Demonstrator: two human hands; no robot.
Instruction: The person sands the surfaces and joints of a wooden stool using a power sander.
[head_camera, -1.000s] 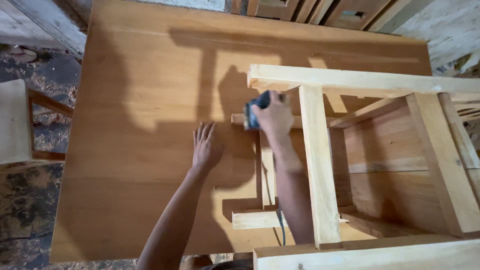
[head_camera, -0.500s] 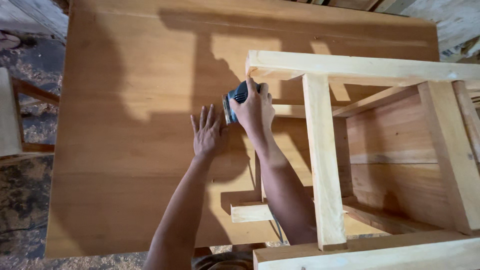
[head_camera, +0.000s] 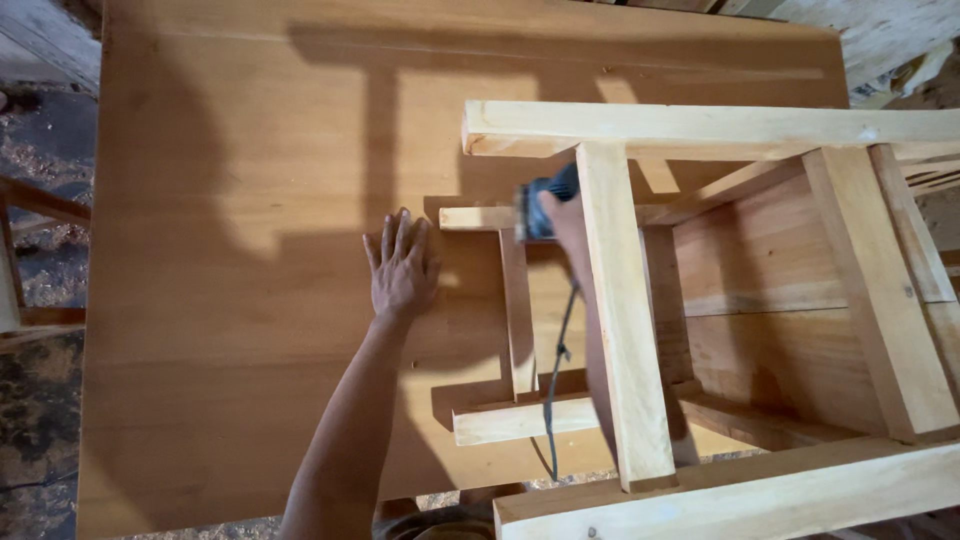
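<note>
A: What is the big flat thing?

B: It is a wide brown wooden board (head_camera: 250, 150). It fills most of the view. It looks smooth, with sunlight and dark shadows on it.

A: What sits on the board?

B: A frame of pale wooden bars (head_camera: 700, 130) stands on the right part of the board. One thick pale bar (head_camera: 625, 320) runs from the far side to the near side.

A: Where is the left hand?

B: The left hand (head_camera: 402, 265) lies flat on the board, just left of the frame. Its fingers are spread out and loose. It holds nothing.

A: And the right hand?

B: The right hand (head_camera: 565, 220) reaches in under the thick pale bar. It grips a small blue and black power tool (head_camera: 540, 205). The fingers are wrapped around it, but the bar hides part of the hand.

A: Where is the tool?

B: It is inside the frame, near the far end, pressed against a thin pale strip (head_camera: 480, 217) lying on the board. A dark cord (head_camera: 556, 370) hangs from it toward the near edge of the board.

A: What is around the board?

B: To the left of the board the floor (head_camera: 50, 160) is dusty, with wood shavings on it. A bit of a wooden stand (head_camera: 30, 200) shows there too. Past the far right corner of the board lie rough grey planks (head_camera: 890, 30)
</note>
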